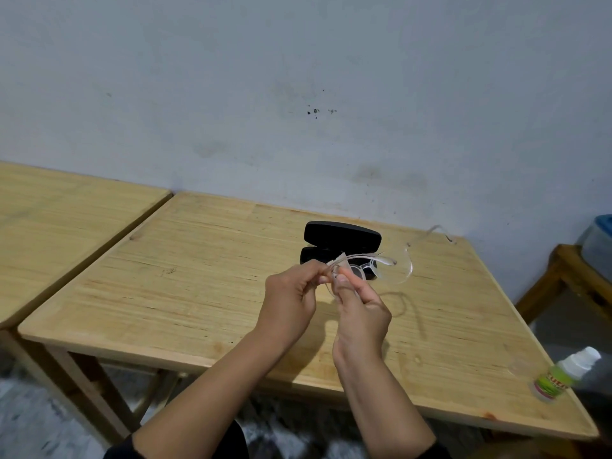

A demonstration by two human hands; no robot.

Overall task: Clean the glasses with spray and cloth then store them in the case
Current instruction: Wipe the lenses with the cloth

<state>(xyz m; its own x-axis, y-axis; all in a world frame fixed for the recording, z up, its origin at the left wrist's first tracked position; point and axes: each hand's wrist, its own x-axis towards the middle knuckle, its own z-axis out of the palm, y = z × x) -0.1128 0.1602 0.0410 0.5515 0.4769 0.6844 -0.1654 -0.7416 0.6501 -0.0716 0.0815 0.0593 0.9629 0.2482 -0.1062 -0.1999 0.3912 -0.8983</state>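
Both hands up over the table, fingers curled. Left hand pinches the clear-framed glasses at one lens; right hand pinches a small cloth against that lens. Glasses stick out right of the fingertips — just in front of the open black case. Spray bottle lies well apart, at the table's near right corner.

light wooden table against a wall, bearing an open black glasses case and, near its right edge, a spray bottle.
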